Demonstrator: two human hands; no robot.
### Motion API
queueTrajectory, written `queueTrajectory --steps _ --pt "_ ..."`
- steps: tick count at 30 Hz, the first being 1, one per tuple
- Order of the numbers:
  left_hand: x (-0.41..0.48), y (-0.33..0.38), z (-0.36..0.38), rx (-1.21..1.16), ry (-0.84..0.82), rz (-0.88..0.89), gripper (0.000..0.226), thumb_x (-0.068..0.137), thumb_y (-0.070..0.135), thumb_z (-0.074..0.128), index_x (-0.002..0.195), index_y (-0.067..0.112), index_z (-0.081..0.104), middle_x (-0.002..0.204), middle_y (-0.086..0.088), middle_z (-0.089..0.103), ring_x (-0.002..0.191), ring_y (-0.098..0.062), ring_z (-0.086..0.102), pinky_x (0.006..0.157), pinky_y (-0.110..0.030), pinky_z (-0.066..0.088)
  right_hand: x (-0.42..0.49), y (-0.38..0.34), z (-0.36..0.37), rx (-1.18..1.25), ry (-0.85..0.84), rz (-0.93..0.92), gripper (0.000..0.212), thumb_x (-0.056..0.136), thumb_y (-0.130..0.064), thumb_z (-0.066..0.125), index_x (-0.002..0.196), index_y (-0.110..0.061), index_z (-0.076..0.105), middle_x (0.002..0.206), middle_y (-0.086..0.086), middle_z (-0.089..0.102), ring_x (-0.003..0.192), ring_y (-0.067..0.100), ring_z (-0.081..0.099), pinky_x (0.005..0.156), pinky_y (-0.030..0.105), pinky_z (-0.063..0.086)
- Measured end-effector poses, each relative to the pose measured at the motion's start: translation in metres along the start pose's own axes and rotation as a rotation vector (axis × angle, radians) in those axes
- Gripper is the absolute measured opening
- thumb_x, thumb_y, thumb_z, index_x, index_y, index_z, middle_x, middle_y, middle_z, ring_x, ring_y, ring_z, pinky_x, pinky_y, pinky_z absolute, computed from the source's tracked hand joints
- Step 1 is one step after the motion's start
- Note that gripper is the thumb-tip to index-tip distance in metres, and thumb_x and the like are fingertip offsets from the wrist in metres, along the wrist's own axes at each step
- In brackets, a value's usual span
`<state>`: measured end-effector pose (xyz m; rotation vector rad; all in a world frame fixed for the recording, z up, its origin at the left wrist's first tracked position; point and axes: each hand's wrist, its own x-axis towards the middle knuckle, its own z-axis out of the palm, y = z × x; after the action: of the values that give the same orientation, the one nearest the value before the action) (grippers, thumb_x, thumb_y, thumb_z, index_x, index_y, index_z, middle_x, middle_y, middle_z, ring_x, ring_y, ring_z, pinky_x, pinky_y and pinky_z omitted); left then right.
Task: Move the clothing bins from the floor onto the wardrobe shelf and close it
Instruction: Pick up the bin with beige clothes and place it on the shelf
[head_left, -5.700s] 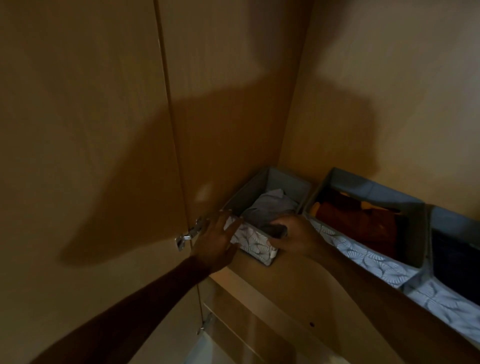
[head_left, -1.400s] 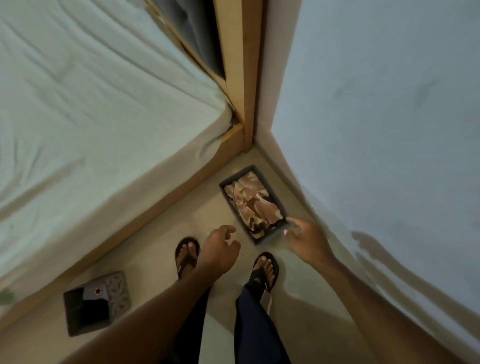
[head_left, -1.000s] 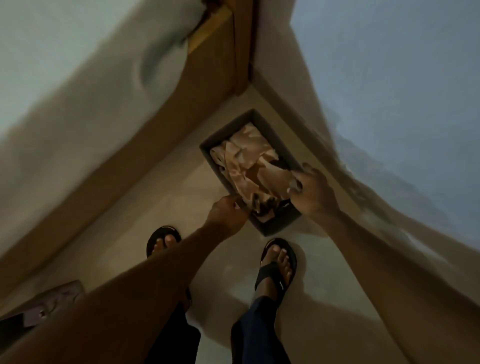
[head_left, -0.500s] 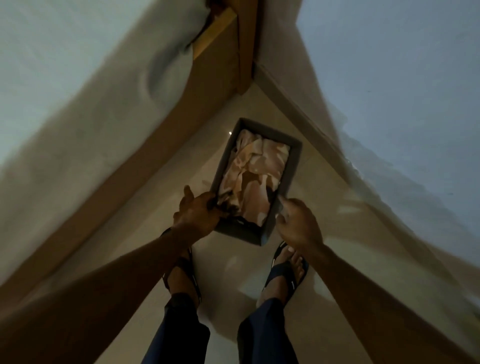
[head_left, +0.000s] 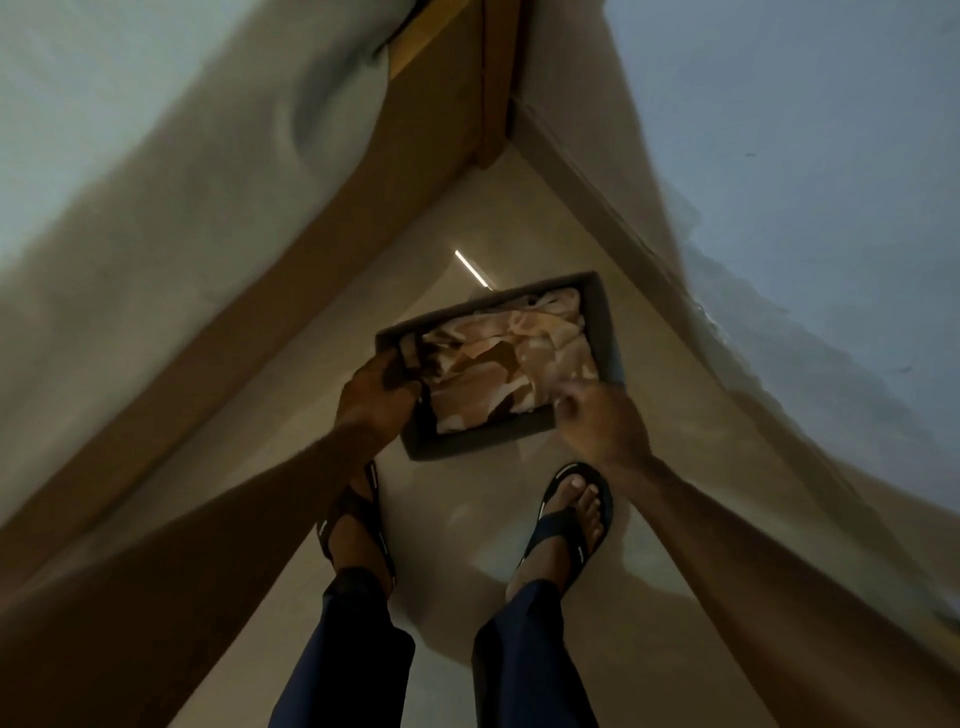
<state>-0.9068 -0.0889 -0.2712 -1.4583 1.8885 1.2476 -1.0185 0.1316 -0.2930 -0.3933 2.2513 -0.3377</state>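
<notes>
A dark grey fabric bin (head_left: 605, 322) filled with crumpled tan and cream clothing (head_left: 511, 364) is held above the floor, in front of my feet. My left hand (head_left: 376, 395) grips the bin's near left corner, fingers curled over the rim. My right hand (head_left: 597, 421) holds the near right corner; it is blurred, with fingers curled at the rim. The wardrobe is out of view.
A bed with a pale sheet (head_left: 156, 182) and wooden frame (head_left: 405, 171) runs along the left. A pale wall (head_left: 805, 182) with a skirting board closes the right. My sandalled feet (head_left: 569, 514) stand on the beige floor (head_left: 457, 545) between them.
The bin has turned from lengthwise to crosswise in my hands and risen from the floor. Both hands have shifted to its near corners. Earlier I was at the wardrobe shelf.
</notes>
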Motion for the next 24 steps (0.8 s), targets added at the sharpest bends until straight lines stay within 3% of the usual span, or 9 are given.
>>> queueTrajectory --steps 3,6,8,10,13,16,20,24 --pt "0.005 -0.008 0.005 0.187 -0.185 -0.067 0.042 0.093 0.023 0.058 0.135 0.02 0.053 0.137 -0.011 0.053 0.115 -0.029 0.053 0.085 -0.031 0.042 0.005 0.001 -0.016 -0.196 0.295 0.046 0.02 0.085 -0.027 0.057 0.103 -0.021 0.062 0.117 0.009 0.046 0.105 0.028 0.047 0.068 0.032 0.041" --pt "0.008 -0.013 0.012 0.291 -0.261 -0.112 0.042 0.093 0.023 0.06 0.134 0.014 0.053 0.136 -0.013 0.052 0.118 -0.032 0.053 0.088 -0.032 0.045 0.018 0.013 -0.022 -0.212 0.156 0.125 0.039 0.083 -0.027 0.061 0.121 -0.025 0.053 0.141 0.012 0.031 0.126 0.035 0.035 0.088 0.049 0.045" --pt "0.008 -0.015 0.015 0.333 -0.224 -0.099 0.042 0.092 0.02 0.059 0.133 0.013 0.054 0.134 -0.014 0.054 0.117 -0.034 0.053 0.091 -0.035 0.047 0.027 0.022 -0.02 -0.117 0.013 0.067 0.043 0.082 -0.021 0.057 0.125 -0.021 0.051 0.133 0.01 0.045 0.118 0.035 0.047 0.087 0.042 0.047" --pt "0.007 -0.019 0.016 0.377 -0.187 -0.065 0.041 0.088 0.019 0.061 0.128 0.015 0.057 0.126 -0.013 0.059 0.108 -0.033 0.058 0.088 -0.037 0.052 0.027 0.028 -0.019 -0.062 -0.013 0.019 0.043 0.084 -0.018 0.055 0.127 -0.018 0.054 0.12 0.01 0.057 0.105 0.033 0.057 0.079 0.032 0.046" --pt "0.002 -0.021 0.011 0.427 -0.136 -0.005 0.034 0.083 0.022 0.062 0.116 0.018 0.062 0.105 -0.008 0.065 0.086 -0.027 0.061 0.07 -0.035 0.054 0.012 0.03 -0.021 -0.038 0.047 0.024 0.044 0.086 -0.02 0.059 0.13 -0.015 0.055 0.118 0.011 0.064 0.103 0.03 0.06 0.08 0.03 0.047" --pt "-0.01 -0.016 -0.001 0.487 -0.134 0.049 0.028 0.083 0.021 0.059 0.111 0.021 0.064 0.095 -0.003 0.064 0.074 -0.019 0.058 0.057 -0.027 0.045 -0.013 0.028 -0.025 -0.02 0.048 0.041 0.046 0.089 -0.019 0.059 0.135 -0.014 0.052 0.126 0.012 0.062 0.111 0.03 0.06 0.09 0.034 0.05" --pt "-0.04 0.006 -0.025 0.606 -0.112 0.133 0.024 0.086 0.025 0.057 0.108 0.023 0.065 0.093 -0.003 0.063 0.077 -0.023 0.057 0.058 -0.027 0.044 -0.061 0.021 -0.045 0.041 0.078 0.056 0.046 0.089 -0.018 0.058 0.134 -0.011 0.052 0.131 0.014 0.06 0.116 0.032 0.058 0.095 0.039 0.05" --pt "-0.084 0.036 -0.05 0.642 -0.152 0.217 0.03 0.086 0.022 0.055 0.115 0.024 0.064 0.107 -0.009 0.067 0.093 -0.031 0.064 0.073 -0.035 0.055 -0.123 0.013 -0.069 0.161 0.136 0.153 0.047 0.091 -0.018 0.055 0.137 -0.012 0.05 0.135 0.012 0.058 0.121 0.03 0.056 0.099 0.037 0.047"
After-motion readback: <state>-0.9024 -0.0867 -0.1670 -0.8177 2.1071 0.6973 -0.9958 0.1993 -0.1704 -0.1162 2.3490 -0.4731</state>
